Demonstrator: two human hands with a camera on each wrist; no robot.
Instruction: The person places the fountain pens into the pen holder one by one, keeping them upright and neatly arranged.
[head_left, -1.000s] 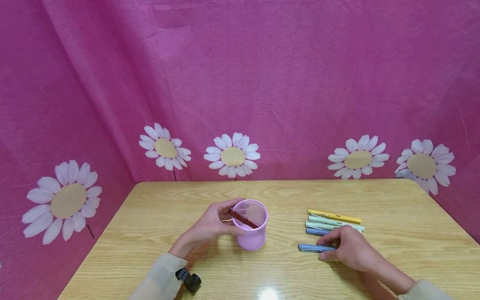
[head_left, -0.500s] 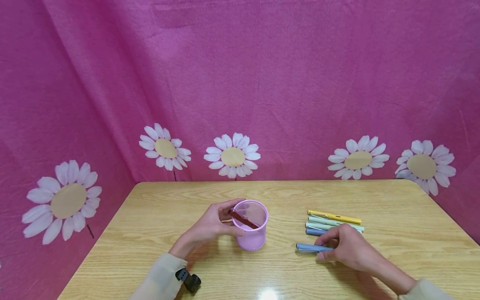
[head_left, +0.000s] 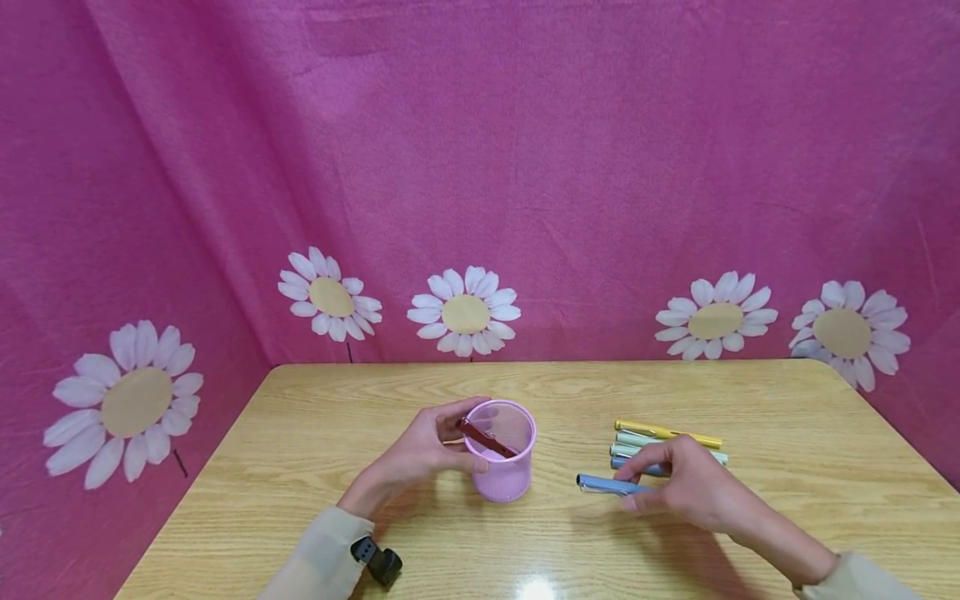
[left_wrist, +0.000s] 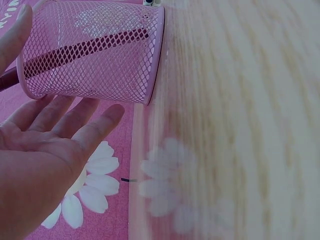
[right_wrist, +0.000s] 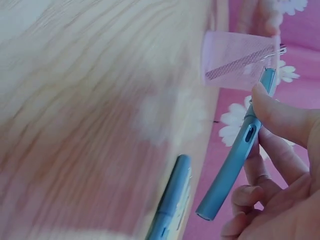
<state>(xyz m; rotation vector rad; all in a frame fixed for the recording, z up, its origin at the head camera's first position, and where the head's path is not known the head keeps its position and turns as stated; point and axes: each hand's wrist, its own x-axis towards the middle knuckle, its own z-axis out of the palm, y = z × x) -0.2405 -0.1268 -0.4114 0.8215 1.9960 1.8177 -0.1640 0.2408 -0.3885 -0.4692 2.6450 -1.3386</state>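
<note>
Left grip [head_left: 423, 447] clasped the cup [head_left: 504, 485], red pen [head_left: 487, 437] inside, four pens [head_left: 645, 442] remaining at its three o'clock; right grip [head_left: 696, 486] pinched a blue pen [head_left: 602, 484].

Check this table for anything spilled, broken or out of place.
Nothing stands out. The pink cup stands upright, the red pen leaning inside; the blue pen in the right hand looks intact, and the other pens lie side by side. The bright patch on the table looks like glare, not a spill.
</note>
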